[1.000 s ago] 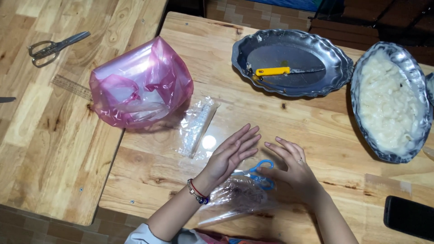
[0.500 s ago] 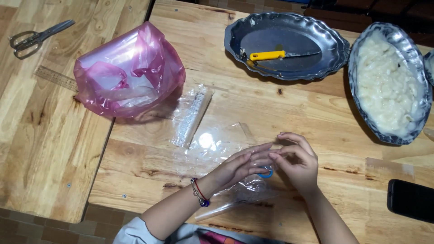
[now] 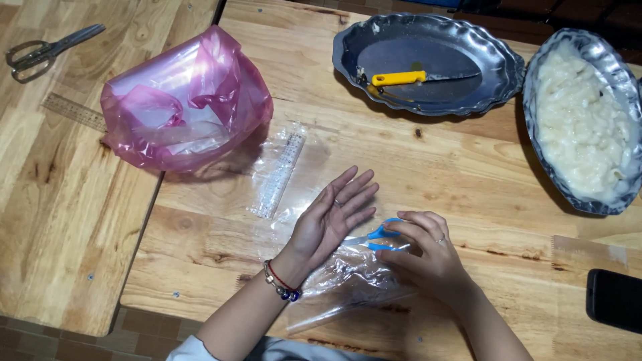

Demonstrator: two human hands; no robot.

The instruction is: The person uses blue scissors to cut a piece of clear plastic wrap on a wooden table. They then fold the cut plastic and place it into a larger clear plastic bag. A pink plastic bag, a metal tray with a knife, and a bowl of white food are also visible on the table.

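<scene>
I see my left hand (image 3: 331, 220) lying flat, fingers straight and spread, palm pressed onto a clear plastic bag (image 3: 348, 277) at the near edge of the wooden table (image 3: 468, 174). My right hand (image 3: 428, 254) sits just beside it, fingers curled around small blue-handled scissors (image 3: 382, 235) that rest on the same bag, between the two hands. A clear ruler (image 3: 279, 175) lies just beyond the bag, toward the left, and a crumpled pink plastic bag (image 3: 184, 100) stands farther left, at the table's edge. At the far side sits a metal tray (image 3: 495, 87) with a yellow-handled knife (image 3: 414, 77) in it. To its right, a second metal dish (image 3: 602, 50) holds a pale, soft white mass. Steel scissors (image 3: 47, 50) lie on the far left. A dark phone (image 3: 614, 299) rests at the near right.
</scene>
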